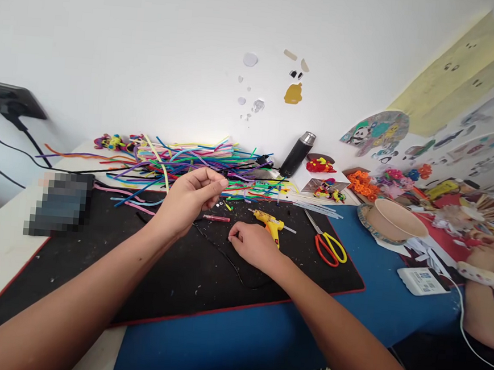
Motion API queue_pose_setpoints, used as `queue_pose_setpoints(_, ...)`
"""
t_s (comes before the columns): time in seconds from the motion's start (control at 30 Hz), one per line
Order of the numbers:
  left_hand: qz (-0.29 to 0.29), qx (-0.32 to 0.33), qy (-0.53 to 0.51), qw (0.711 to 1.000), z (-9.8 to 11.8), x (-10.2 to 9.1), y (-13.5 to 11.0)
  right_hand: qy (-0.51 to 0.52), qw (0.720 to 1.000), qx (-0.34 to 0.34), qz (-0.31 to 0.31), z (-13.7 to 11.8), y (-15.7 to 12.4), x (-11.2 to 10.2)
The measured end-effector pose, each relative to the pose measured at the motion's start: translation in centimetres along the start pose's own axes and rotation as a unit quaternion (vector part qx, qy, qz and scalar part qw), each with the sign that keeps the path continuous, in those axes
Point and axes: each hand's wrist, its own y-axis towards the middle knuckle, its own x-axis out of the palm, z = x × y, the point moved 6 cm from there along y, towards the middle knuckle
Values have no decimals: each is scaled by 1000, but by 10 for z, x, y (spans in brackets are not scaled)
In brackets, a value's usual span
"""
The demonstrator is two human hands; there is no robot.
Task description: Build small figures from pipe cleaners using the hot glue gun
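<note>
My left hand (192, 195) is raised a little above the black mat (95, 264), fingers pinched together on the end of a thin dark pipe cleaner (241, 179) that reaches into the heap of coloured pipe cleaners (189, 160). My right hand (253, 243) rests low on the mat, fingers curled and pinched on something small I cannot make out. A yellow glue gun (272, 224) lies just right of that hand, its black cord (224, 257) running across the mat beneath it. A small pink stick (216, 218) lies between my hands.
Red and yellow scissors (330, 246) lie on the mat's right part. A dark bottle (296, 153) leans at the wall. A paper bowl (392, 219), craft figures and a white box (419, 279) crowd the right side, where another person's hand (483, 258) works. A blurred object (59, 204) sits left.
</note>
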Motion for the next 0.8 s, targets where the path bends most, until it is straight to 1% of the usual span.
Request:
queue_pose_setpoints(0.37,-15,-6,1,1000,-6,3,0,-57,998,-7,-18,-9,1,0)
queue_pose_setpoints(0.57,-17,-10,5,1000,-9,2,0,-45,999,0,-8,-7,0,3)
queue_pose_setpoints(0.8,-13,-21,8,1000,-13,3,0,-36,999,-9,-6,-6,0,5)
